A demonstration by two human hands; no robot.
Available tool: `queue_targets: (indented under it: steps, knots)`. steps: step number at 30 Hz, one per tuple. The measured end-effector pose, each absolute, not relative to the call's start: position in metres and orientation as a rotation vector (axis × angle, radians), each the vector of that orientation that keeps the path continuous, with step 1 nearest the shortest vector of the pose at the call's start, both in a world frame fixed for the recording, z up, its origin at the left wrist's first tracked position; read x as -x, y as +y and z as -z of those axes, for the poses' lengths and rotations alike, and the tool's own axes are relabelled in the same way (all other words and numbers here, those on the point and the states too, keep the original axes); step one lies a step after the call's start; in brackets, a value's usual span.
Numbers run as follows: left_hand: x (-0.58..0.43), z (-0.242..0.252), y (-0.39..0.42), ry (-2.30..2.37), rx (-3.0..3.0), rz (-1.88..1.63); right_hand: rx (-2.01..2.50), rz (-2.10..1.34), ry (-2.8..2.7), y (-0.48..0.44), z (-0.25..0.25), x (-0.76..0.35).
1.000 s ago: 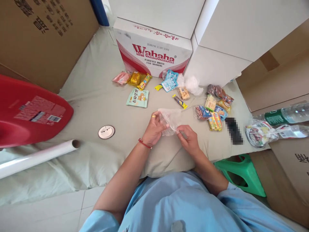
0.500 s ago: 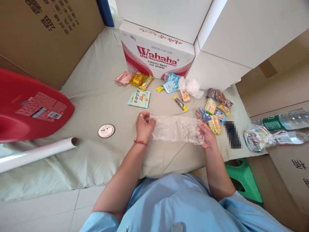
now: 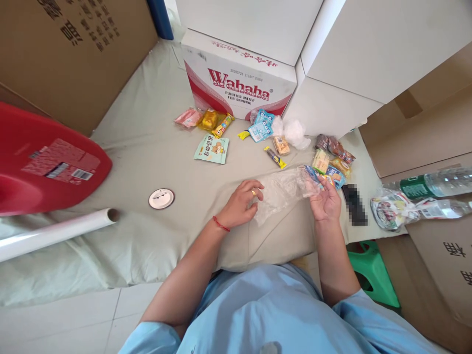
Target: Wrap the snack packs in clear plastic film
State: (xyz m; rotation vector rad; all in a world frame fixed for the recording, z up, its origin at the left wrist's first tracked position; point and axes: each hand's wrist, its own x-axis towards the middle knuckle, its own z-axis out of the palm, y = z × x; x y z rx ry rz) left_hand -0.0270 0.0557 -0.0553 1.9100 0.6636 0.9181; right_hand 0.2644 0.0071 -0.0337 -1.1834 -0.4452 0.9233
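A clear plastic bag (image 3: 282, 189) stretches slantwise between my hands, its right end raised. My right hand (image 3: 326, 200), palm turned up, grips that end between thumb and fingers. At the bag's left end is my left hand (image 3: 241, 204), its fingers curved and thumb apart, with no clear grip on the plastic. Behind the bag's right end, a pile of small snack packets (image 3: 334, 176) is partly hidden. Beyond the bag lie a thin blue-and-yellow snack bar (image 3: 275, 158) and a wrapped biscuit (image 3: 281, 145). A pale green snack pouch (image 3: 211, 149) lies farther left.
A Wahaha water carton (image 3: 239, 81) stands at the back, with more packets before it. On the left are a red jug (image 3: 55, 162), a white roll (image 3: 59, 233) and a round pin badge (image 3: 161, 198). Plastic bottles (image 3: 435, 184) lie at the right.
My left hand has moved right and opened from its pinch on the bag. The right hand has turned palm up and shifted slightly right and up, tilting the bag.
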Motion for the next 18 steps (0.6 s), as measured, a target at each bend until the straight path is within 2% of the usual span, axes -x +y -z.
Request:
queue_targets:
  steps: [7, 10, 13, 18]
  knots:
    - [0.029, 0.062, 0.054, 0.548, -2.135, -0.527, 1.37, -0.388, -0.553, -0.013, 0.029, -0.252]
    - [0.028, 0.067, 0.054, 0.522, -2.15, -0.496, 1.405, -0.294, -0.547, -0.027, 0.024, -0.254]
    - [0.029, 0.068, 0.056, 0.529, -2.137, -0.497, 1.541, -0.545, -0.624, -0.047, 0.02, -0.25]
    - [0.027, 0.066, 0.058, 0.541, -2.039, -0.582, 1.783, -1.515, -0.886, -0.066, 0.026, -0.219]
